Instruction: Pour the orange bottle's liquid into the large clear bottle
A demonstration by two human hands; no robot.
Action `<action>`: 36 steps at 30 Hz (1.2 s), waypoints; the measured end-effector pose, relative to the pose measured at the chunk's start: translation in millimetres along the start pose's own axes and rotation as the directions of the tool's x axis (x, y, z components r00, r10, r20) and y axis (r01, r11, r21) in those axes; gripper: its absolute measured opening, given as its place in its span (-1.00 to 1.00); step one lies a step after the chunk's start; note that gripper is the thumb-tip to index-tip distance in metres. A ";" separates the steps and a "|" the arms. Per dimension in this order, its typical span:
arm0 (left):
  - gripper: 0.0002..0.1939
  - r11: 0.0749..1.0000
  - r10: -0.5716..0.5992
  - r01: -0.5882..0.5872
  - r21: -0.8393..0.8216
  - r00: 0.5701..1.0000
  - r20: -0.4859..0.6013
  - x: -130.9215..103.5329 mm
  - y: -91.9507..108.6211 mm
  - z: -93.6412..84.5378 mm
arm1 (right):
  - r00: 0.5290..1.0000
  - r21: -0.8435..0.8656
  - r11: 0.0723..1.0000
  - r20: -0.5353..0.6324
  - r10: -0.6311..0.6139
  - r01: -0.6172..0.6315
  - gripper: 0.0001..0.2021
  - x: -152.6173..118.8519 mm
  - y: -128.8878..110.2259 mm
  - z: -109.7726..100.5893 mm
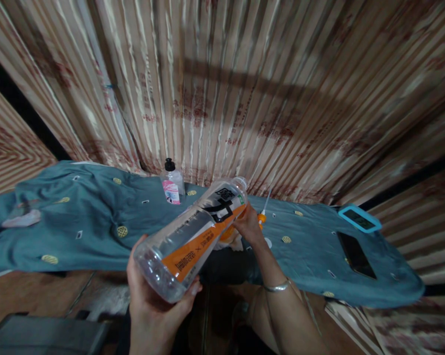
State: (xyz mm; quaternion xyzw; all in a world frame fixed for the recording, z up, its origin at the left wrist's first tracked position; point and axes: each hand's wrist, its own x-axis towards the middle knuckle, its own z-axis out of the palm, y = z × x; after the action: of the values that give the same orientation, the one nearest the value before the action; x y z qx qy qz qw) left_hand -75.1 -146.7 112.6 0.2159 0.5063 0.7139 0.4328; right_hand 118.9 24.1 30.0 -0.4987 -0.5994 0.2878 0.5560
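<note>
A large clear plastic bottle [193, 231] with an orange and black label is held tilted, its open-looking mouth up and away to the right. My left hand [152, 291] cups its base, with the thumb along the near side. Near the neck, my right hand [247, 224] grips the bottle from the right; its fingers are mostly hidden behind it. An orange pump top [261, 219] with a thin clear tube lies just beyond my right wrist. Partly covered by the big bottle is something orange [228, 236]. A white round cap [268, 242] lies beside my right forearm.
A bottle with a black cap and pink label [172, 185] stands at the back of the cloth-covered table [100, 212]. To the right lie a blue-framed digital timer [360, 218] and a dark phone [356, 255]. Behind hangs a pleated curtain [222, 98].
</note>
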 end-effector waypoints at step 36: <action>-0.04 0.995 -0.038 0.043 -0.084 0.998 0.059 5.9 -5.3 0.1 | 0.997 0.002 0.998 0.028 -0.065 0.065 -0.08 -0.6 1.0 -5.2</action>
State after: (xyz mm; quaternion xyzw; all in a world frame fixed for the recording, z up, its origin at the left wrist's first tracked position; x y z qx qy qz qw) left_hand -76.1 -141.1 107.0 0.2072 0.4669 0.7196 0.4704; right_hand 124.1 22.8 30.0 -0.4746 -0.6228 0.2767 0.5570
